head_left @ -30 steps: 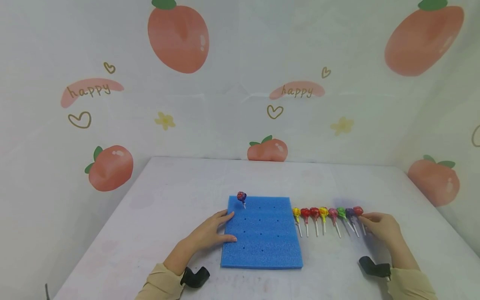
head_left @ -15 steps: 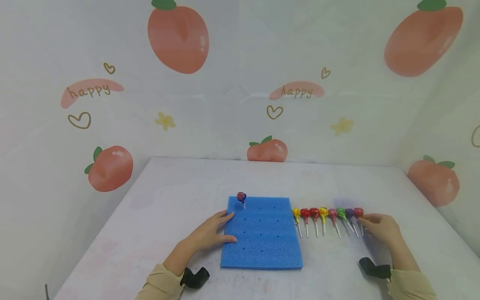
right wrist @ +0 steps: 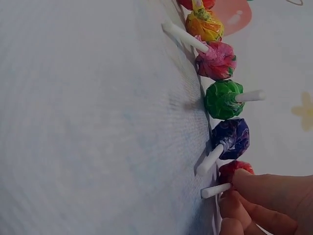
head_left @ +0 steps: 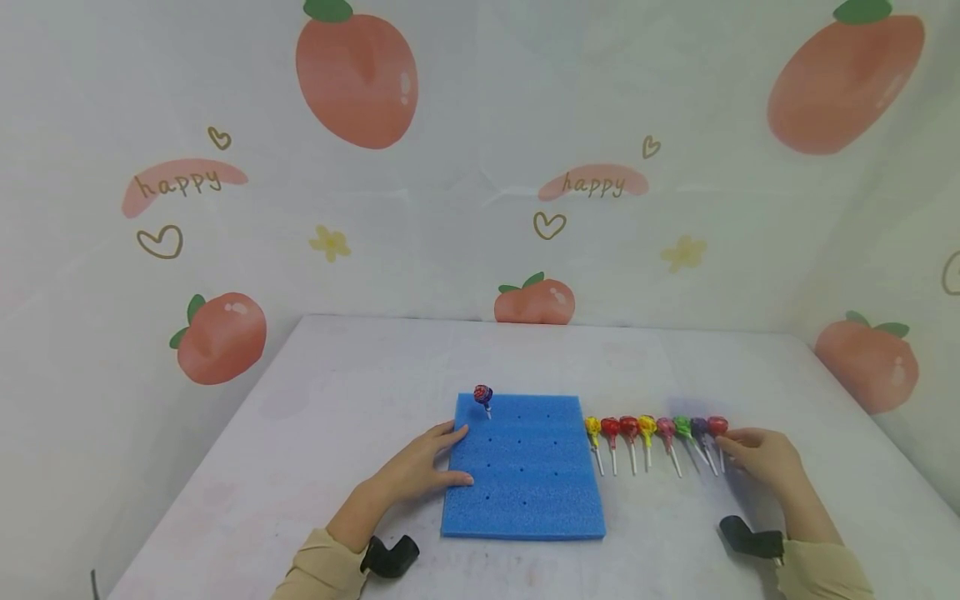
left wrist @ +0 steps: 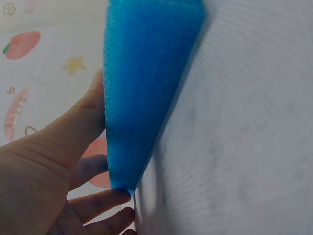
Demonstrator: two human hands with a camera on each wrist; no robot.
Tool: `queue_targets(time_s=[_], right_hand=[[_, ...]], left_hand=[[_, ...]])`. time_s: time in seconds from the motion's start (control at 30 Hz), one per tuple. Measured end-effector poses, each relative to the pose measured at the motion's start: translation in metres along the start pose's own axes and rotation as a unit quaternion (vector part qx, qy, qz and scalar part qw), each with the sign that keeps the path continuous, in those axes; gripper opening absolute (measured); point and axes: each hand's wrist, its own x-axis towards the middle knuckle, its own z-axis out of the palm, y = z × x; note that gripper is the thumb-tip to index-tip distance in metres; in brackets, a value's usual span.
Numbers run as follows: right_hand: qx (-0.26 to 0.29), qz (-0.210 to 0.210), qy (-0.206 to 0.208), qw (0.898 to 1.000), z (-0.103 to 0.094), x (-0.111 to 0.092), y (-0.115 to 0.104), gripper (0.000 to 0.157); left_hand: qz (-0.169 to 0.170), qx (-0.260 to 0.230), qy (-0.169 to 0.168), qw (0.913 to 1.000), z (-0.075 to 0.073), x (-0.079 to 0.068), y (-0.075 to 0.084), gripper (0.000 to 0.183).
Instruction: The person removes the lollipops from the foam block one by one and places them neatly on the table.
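In the head view my left hand [head_left: 420,467] rests at the left edge of a blue foam board [head_left: 525,517] dotted with small holes. Its thumb lies on the board's face, and the left wrist view shows fingers [left wrist: 100,203] along the foam's side. One dark red-and-blue lollipop [head_left: 483,396] stands upright in the board's far left corner. On the right, my right hand [head_left: 761,454] pinches the red lollipop [right wrist: 234,170] at the row's right end, thumb and fingertips near its wrapper base. The purple lollipop [right wrist: 231,138] lies right beside it.
Several wrapped lollipops lie in a row right of the board, from a yellow one [head_left: 592,427] to a green one [head_left: 682,426], sticks mostly toward me. A white cloth covers the table [head_left: 360,358]. Black wrist-worn devices [head_left: 392,557] sit at both cuffs.
The red lollipop in my right hand has turned slightly, its stick now pointing more straight toward me. My left hand and the foam board stay in place.
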Motion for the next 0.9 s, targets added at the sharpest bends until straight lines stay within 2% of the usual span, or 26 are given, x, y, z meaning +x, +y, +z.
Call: queue_targets(time_s=[0.17, 0.37, 0.63, 0.77, 0.9], right_hand=[[0.008, 0.014, -0.008, 1.0, -0.002, 0.0, 0.003, 0.07], [0.022, 0.013, -0.006, 1.0, -0.007, -0.003, 0.0, 0.066], [-0.019, -0.052, 0.03, 0.998, -0.005, -0.014, -0.035, 0.06], [-0.029, -0.095, 0.045, 0.994, 0.003, -0.019, -0.054, 0.053], [-0.031, -0.132, 0.04, 0.99, 0.015, -0.023, -0.076, 0.045]], left_hand=[[0.0, -0.001, 0.0, 1.0, 0.0, 0.0, 0.0, 0.078], [-0.002, 0.003, 0.0, 1.0, 0.001, 0.001, -0.001, 0.079], [-0.002, 0.003, 0.0, 1.0, 0.001, 0.001, -0.002, 0.079], [-0.002, 0.004, 0.0, 1.0, 0.001, 0.001, -0.001, 0.078], [-0.003, 0.003, -0.002, 1.0, 0.0, 0.0, 0.0, 0.078]])
